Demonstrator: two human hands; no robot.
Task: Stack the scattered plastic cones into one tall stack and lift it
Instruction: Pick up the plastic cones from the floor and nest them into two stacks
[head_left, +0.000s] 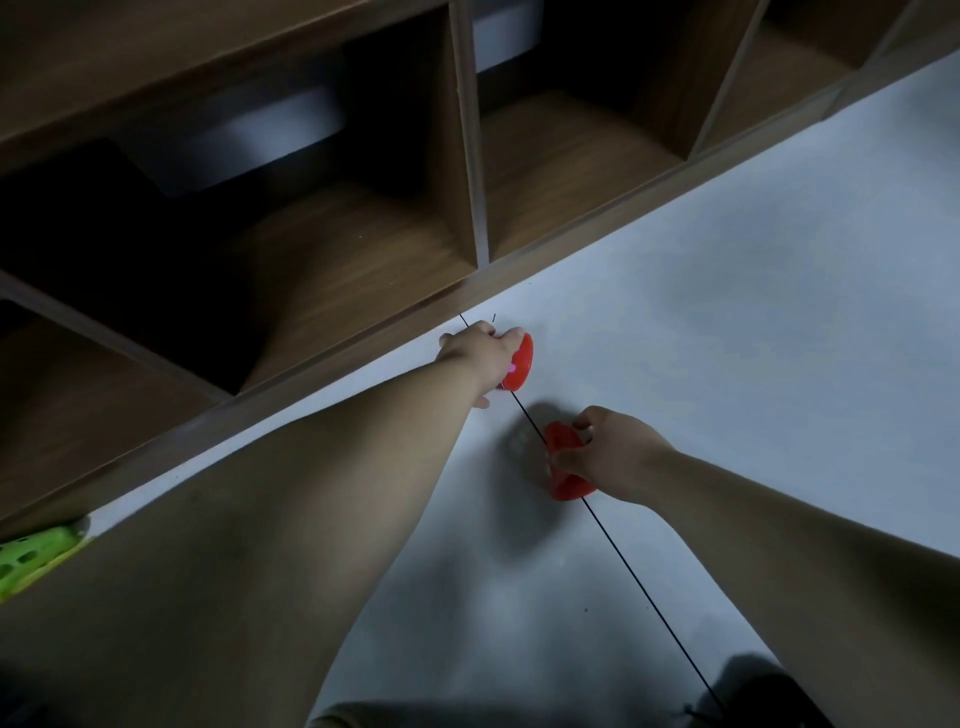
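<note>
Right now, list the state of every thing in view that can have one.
left hand: grips far red cone.
far red cone: held, tilted on edge, unstacked.
right hand: grips near red cone.
near red cone: held, tilted, unstacked.
black cord: stretched across the floor.
shelf: compartments open.

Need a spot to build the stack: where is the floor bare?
The floor is bare right of the right hand and its near red cone, up to the shelf. A second bare patch lies between the forearms, crossed by the black line. It is crowded where the left hand grips the far red cone by the shelf.
</note>
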